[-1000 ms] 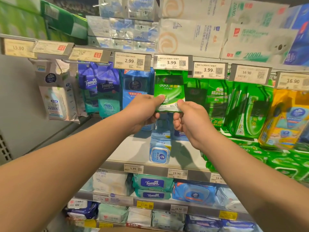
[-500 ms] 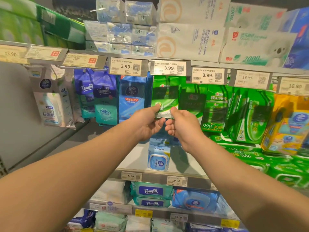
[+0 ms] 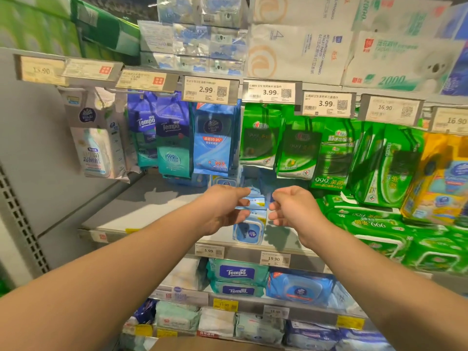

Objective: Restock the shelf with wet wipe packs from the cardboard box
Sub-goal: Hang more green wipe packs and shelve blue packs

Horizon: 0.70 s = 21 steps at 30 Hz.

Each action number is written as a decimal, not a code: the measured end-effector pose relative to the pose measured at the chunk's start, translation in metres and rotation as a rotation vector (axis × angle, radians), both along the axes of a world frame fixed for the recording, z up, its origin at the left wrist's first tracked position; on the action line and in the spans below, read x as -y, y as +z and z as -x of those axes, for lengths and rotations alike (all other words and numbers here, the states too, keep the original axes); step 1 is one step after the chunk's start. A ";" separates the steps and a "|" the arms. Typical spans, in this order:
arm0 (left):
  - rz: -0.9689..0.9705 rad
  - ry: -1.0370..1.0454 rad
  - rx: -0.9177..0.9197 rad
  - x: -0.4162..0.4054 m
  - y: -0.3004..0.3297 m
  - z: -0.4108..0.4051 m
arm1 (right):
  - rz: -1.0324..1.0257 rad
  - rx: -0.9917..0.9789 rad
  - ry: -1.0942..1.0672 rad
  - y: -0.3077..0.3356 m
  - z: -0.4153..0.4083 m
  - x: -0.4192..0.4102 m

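Observation:
A green wet wipe pack [image 3: 258, 138] hangs on the peg under the left 3.99 price tag [image 3: 271, 92]. Below it, in front of the shelf, my left hand [image 3: 222, 209] and my right hand [image 3: 293, 206] hover side by side with loosely curled fingers and nothing in them. Both are a short way under the hanging pack and do not touch it. A brown strip at the bottom edge may be the cardboard box [image 3: 215, 344]; only its rim shows.
More hanging packs fill the peg row: blue Vinda [image 3: 215, 140], purple Tempo [image 3: 172, 138], green ones [image 3: 298, 150] to the right. A blue lidded pack [image 3: 249, 229] lies on the grey shelf [image 3: 141, 209] behind my hands. Stacked green packs [image 3: 374, 229] sit right. Lower shelves hold more packs.
Both hands let go of the green pack, which now hangs on the peg, and dropped down and slightly apart. The camera view has tilted a little.

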<state>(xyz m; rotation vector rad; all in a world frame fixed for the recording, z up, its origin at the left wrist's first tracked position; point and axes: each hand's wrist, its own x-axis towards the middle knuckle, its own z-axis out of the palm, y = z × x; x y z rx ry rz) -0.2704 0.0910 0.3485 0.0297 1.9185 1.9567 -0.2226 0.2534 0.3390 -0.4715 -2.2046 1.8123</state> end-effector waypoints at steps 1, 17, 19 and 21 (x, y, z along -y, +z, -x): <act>0.012 -0.003 -0.005 0.002 -0.002 -0.002 | -0.029 -0.002 0.004 0.001 -0.003 0.001; 0.344 -0.245 -0.165 0.036 -0.040 -0.070 | -0.664 0.034 0.094 -0.020 -0.067 0.000; 0.417 -0.292 -0.218 0.038 -0.047 -0.079 | -0.758 0.042 0.129 -0.024 -0.077 0.000; 0.471 -0.314 -0.238 0.040 -0.055 -0.088 | -0.831 0.056 0.178 -0.029 -0.091 0.002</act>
